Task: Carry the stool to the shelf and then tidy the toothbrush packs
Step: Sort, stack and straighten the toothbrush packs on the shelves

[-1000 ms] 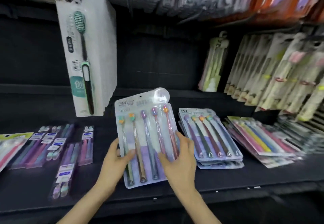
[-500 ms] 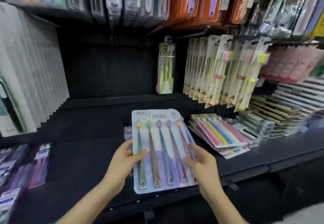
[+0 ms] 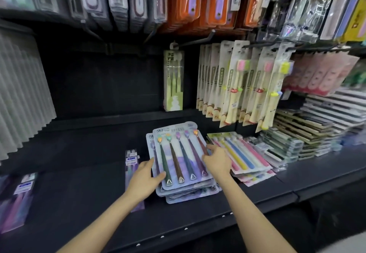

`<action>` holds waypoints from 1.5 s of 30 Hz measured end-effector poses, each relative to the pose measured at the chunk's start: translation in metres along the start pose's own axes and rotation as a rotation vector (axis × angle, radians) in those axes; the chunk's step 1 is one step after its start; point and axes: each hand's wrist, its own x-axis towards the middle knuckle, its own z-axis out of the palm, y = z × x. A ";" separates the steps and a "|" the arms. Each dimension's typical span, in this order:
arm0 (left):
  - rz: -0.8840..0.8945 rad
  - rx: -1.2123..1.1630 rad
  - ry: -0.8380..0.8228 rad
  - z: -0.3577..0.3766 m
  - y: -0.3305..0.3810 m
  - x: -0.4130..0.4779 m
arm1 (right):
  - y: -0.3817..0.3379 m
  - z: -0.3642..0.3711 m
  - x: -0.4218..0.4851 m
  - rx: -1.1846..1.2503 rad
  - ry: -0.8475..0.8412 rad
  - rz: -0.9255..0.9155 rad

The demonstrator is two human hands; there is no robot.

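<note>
On the black shelf [image 3: 79, 193], head view: the pale blue five-toothbrush blister pack [image 3: 182, 153], held up clear of the shelf a second ago, now lies on the stack of matching packs [image 3: 190, 193], slightly askew. The left hand [image 3: 144, 179], at the pack's 8 o'clock, pinches its corner, thumb on top. The right hand [image 3: 216, 161], at 3 o'clock, curls its fingertips over the edge. This pack looks nearly tidied, and squaring it likely comes next.
</note>
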 end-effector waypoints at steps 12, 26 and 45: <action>0.185 0.102 0.265 -0.039 -0.055 -0.029 | -0.041 0.055 -0.093 -0.228 0.454 -0.634; -0.571 0.650 0.642 -0.271 -0.318 -0.181 | -0.190 0.267 -0.247 -0.181 -0.681 -0.862; -1.126 0.075 0.460 -0.357 -0.401 -0.206 | -0.207 0.315 -0.278 -0.276 -0.646 -0.895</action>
